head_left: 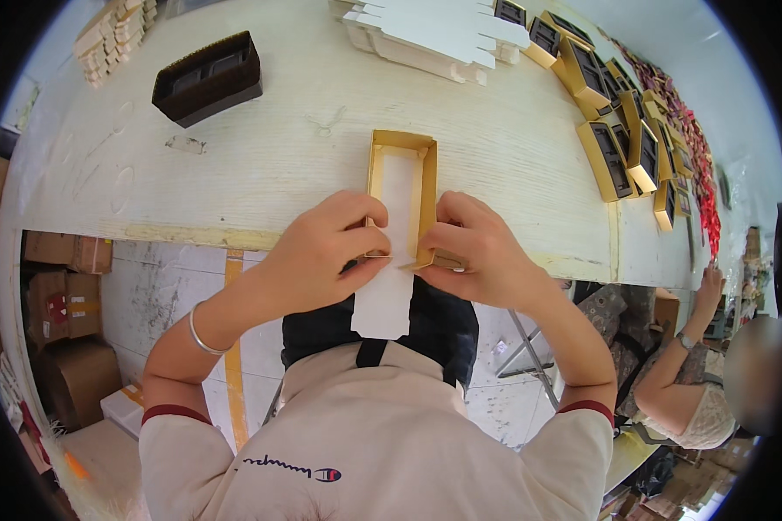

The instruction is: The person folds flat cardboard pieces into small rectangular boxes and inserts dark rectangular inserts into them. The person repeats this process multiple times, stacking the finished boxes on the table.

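A long, narrow gold cardboard box [429, 187] with a white inside stands part-folded at the table's near edge. Its far end is up, while its near end lies open, with a white flap [382, 306] hanging over the edge toward my lap. My left hand [339, 243] pinches the near end of the left wall, fingers curled. On the opposite wall, my right hand [473, 247] grips the near corner, where a small gold flap shows between its fingers. Both thumbs point inward across the opening.
A stack of dark plastic trays [208, 80] sits at the far left. White flat box blanks [426, 35] are piled at the back. Several gold boxes with dark inserts [606, 161] crowd the right side. Beyond them, a co-worker's arm [682, 352] reaches toward red ribbons [705, 187].
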`<control>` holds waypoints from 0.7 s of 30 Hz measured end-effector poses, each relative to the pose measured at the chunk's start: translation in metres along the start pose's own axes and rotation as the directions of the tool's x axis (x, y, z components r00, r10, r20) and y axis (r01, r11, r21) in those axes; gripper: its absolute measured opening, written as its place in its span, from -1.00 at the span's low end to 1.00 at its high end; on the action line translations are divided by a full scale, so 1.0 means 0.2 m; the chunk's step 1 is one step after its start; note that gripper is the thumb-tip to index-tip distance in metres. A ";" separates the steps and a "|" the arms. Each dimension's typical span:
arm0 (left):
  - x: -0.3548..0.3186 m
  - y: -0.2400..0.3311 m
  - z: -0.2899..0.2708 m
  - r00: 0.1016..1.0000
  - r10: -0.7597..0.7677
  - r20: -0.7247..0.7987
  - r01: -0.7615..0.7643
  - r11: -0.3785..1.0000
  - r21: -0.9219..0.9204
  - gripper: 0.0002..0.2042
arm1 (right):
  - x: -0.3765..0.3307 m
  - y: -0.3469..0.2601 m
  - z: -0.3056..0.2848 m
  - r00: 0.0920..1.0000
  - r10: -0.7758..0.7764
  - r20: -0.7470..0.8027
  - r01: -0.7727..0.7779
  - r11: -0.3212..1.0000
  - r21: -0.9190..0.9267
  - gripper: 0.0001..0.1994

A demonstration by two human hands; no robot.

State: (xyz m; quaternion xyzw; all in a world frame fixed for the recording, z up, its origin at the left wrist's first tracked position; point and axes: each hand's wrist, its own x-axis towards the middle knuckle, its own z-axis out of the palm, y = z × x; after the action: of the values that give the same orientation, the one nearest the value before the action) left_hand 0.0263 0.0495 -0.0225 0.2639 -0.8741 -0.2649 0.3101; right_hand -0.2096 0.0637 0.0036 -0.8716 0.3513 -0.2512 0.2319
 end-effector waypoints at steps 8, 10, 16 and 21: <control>0.02 0.04 0.00 0.999 -0.034 -0.005 0.035 0.997 0.063 -0.79 | 0.04 -0.07 0.10 0.983 0.177 -0.043 -0.173 0.982 0.079 -0.81; 0.02 0.06 0.03 0.997 -0.045 -0.058 0.049 0.996 0.078 -0.83 | 0.04 -0.07 0.11 0.983 0.177 -0.049 -0.172 0.981 0.085 -0.78; -0.01 0.07 0.05 0.989 -0.101 -0.111 0.109 0.992 0.066 -0.91 | -0.07 -0.14 0.04 0.999 -0.026 -0.037 0.020 0.989 -0.150 -0.60; 0.01 0.05 0.02 0.996 -0.083 -0.016 0.083 0.997 -0.003 -0.85 | -0.16 -0.04 0.18 0.952 -0.253 -0.174 0.218 0.956 -0.196 -0.56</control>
State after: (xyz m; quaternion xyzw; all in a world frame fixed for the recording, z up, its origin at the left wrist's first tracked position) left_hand 0.0192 0.0575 -0.0181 0.3017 -0.8596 -0.2764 0.3060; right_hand -0.2031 0.1001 -0.0278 -0.8951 0.2865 -0.3305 0.0868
